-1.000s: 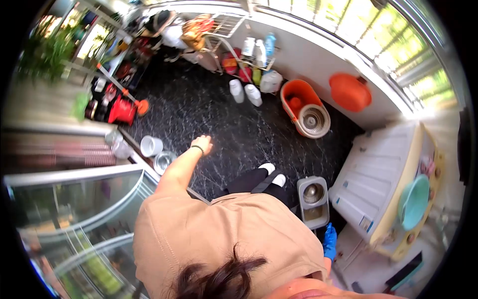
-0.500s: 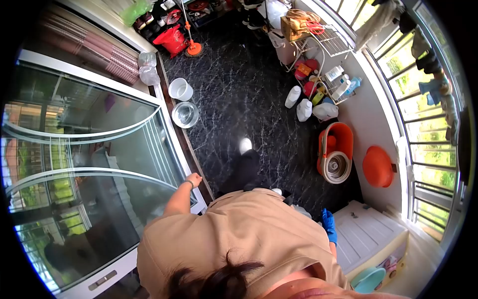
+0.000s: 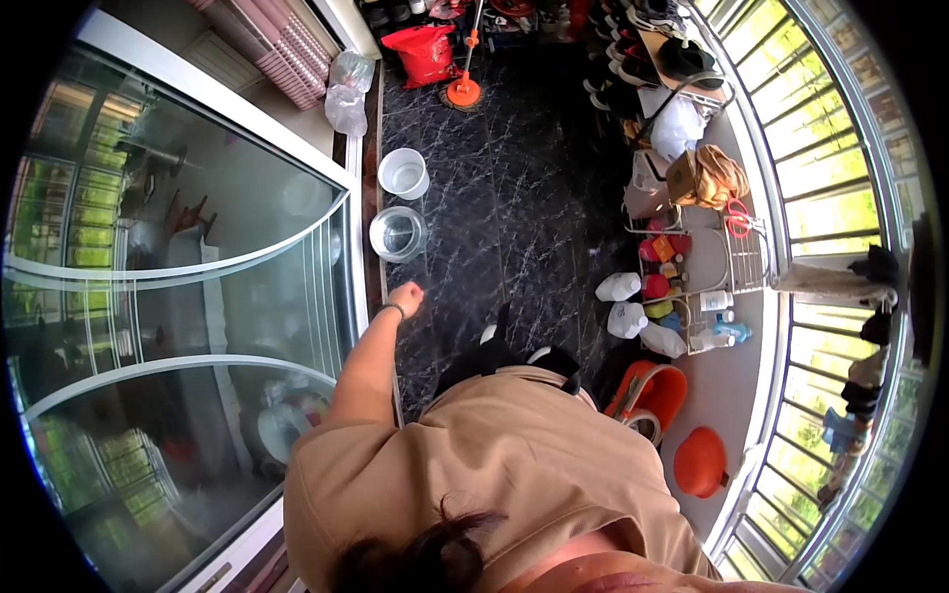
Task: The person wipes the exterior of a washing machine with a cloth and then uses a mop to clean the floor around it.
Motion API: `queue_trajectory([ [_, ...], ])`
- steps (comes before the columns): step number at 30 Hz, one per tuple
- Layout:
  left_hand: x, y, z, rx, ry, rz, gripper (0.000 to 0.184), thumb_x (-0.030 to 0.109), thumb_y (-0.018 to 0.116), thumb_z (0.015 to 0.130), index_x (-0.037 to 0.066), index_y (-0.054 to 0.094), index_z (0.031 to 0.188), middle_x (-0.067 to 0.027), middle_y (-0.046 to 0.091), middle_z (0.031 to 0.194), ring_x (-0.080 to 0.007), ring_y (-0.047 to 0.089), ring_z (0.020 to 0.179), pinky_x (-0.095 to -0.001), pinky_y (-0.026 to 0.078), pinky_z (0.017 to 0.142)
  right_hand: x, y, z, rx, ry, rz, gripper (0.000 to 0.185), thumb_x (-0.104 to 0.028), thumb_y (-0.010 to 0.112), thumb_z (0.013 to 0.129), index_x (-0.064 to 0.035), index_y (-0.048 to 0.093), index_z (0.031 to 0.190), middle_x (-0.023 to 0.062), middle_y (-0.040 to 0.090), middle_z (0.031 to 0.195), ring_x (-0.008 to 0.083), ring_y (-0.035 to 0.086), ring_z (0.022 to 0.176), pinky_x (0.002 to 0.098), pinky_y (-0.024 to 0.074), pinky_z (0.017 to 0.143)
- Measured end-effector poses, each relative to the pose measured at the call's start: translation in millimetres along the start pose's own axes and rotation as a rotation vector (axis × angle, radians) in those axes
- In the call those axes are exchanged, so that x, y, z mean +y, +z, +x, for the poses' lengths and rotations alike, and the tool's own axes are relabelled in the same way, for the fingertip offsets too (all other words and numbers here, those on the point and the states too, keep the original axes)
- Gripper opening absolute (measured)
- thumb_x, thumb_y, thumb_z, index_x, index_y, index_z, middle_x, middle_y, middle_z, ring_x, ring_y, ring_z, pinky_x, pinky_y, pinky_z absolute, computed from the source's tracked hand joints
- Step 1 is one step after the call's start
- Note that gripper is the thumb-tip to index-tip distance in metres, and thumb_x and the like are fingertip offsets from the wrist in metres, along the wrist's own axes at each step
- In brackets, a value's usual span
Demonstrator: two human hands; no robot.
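Note:
My bare left hand [image 3: 405, 298] is held out over the dark floor beside the glass door, its fingers curled in with nothing visible in them. A bracelet circles that wrist. Just beyond it, a clear round basin [image 3: 398, 234] stands on the floor against the door track. A white bucket [image 3: 403, 174] stands directly behind the basin. My right hand is out of the frame, hidden beyond my body.
Glass door [image 3: 178, 296] on the left. A mop [image 3: 464, 91] and red bag [image 3: 423, 55] stand at the far end. On the right are white bottles [image 3: 627, 319], a wire rack [image 3: 746, 259], an orange mop bucket [image 3: 656, 391] and an orange basin [image 3: 701, 462] by the wall.
The view has turned left, so the floor items have swung clockwise. My blue-gloved right hand and the white cabinet have left the frame. My left hand is now closer to the clear basin.

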State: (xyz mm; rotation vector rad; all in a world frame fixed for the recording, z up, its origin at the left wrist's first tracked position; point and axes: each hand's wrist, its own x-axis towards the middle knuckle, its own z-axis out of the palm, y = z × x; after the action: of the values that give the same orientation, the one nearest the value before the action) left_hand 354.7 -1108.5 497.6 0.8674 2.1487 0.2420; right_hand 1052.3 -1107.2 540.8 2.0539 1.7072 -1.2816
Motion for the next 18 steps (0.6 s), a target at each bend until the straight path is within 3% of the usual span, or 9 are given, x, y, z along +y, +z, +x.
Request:
queue_trajectory([
  [8,67.3,-14.4,54.6,0.172,-0.013,-0.310,0.024,0.032,0.057,0.087,0.011,0.062,0.098,-0.0134,0.067,0.092,-0.0299,0.064,0.088,-0.0387,0.049,0.079,-150.7,-113.0,217.8,-0.062,-0.355,-0.306,0.019,-0.023,0.055,0.085,-0.0078,0.067,0.087,0.0174,0.065,0.084,0.0328,0.062,0.082,0.0399,0.0470,0.071],
  [10,49.0,6.5,50.7,0.210,-0.135,-0.311,0.023,0.032,0.056,0.087,0.013,0.063,0.097,-0.0136,0.067,0.092,-0.0307,0.064,0.088,-0.0386,0.050,0.077,-237.6,-155.5,284.0,-0.018,-0.631,-0.418,0.018,-0.022,0.055,0.084,-0.0092,0.068,0.085,0.0174,0.065,0.083,0.0330,0.062,0.082,0.0401,0.0470,0.070],
  [11,48.8,14.6,37.5,0.190,-0.252,-0.401,0.024,0.034,0.056,0.087,0.013,0.063,0.097,-0.0150,0.067,0.092,-0.0321,0.063,0.089,-0.0400,0.049,0.078,-303.0,-174.6,308.9,-0.192,-0.571,-0.414,0.016,-0.020,0.056,0.083,-0.0090,0.067,0.080,0.0164,0.065,0.076,0.0325,0.064,0.075,0.0405,0.0477,0.064],
  [12,8.4,56.2,44.1,0.291,-0.185,-0.349,0.021,0.026,0.055,0.091,0.006,0.059,0.097,-0.0038,0.061,0.072,-0.0134,0.059,0.060,-0.0291,0.048,0.058,-276.4,-168.7,425.3,-0.188,-1.075,-1.000,0.011,-0.015,0.058,0.078,-0.0075,0.067,0.079,0.0163,0.066,0.079,0.0318,0.065,0.072,0.0379,0.0502,0.059],
  [13,-15.0,85.5,37.5,0.339,-0.172,-0.332,0.022,0.027,0.053,0.092,0.006,0.059,0.095,-0.0039,0.061,0.072,-0.0130,0.058,0.060,-0.0288,0.048,0.057,-344.1,-183.1,434.0,-0.132,-0.870,-1.013,0.013,-0.012,0.055,0.078,-0.0072,0.066,0.075,0.0144,0.064,0.072,0.0298,0.063,0.067,0.0408,0.0474,0.058],
  [14,-12.9,92.2,20.1,0.203,-0.402,-0.452,0.028,0.033,0.052,0.086,0.010,0.064,0.095,-0.0200,0.064,0.095,-0.0401,0.059,0.092,-0.0440,0.048,0.078,-431.5,-201.9,420.6,-0.027,-1.206,-1.460,0.014,-0.012,0.054,0.080,-0.0074,0.067,0.077,0.0145,0.067,0.080,0.0305,0.065,0.071,0.0375,0.0504,0.060],
  [15,11.0,76.5,-3.4,0.002,-0.364,-0.136,0.025,0.028,0.050,0.084,0.007,0.064,0.088,-0.0224,0.063,0.092,-0.0415,0.058,0.094,-0.0452,0.048,0.076,-476.9,-204.8,456.3,-0.029,-1.220,-1.306,0.014,-0.014,0.054,0.082,-0.0068,0.067,0.082,0.0151,0.066,0.083,0.0312,0.064,0.075,0.0376,0.0501,0.064],
  [17,2.9,125.9,-22.4,-0.085,-0.342,0.103,0.021,0.023,0.053,0.081,0.005,0.062,0.080,-0.0214,0.064,0.087,-0.0395,0.061,0.083,-0.0476,0.048,0.071,-564.7,-205.4,515.0,-0.077,-1.176,-0.885,0.018,-0.017,0.054,0.084,-0.0056,0.066,0.091,0.0163,0.065,0.091,0.0327,0.062,0.084,0.0379,0.0495,0.072],
  [18,22.9,118.5,-32.6,0.026,0.060,0.390,0.020,0.025,0.053,0.082,0.008,0.062,0.088,-0.0168,0.065,0.086,-0.0350,0.063,0.074,-0.0455,0.050,0.067,-609.2,-205.2,532.8,-0.089,-1.207,-0.770,0.021,-0.019,0.053,0.085,-0.0050,0.065,0.095,0.0169,0.065,0.095,0.0334,0.061,0.088,0.0380,0.0492,0.076],
])
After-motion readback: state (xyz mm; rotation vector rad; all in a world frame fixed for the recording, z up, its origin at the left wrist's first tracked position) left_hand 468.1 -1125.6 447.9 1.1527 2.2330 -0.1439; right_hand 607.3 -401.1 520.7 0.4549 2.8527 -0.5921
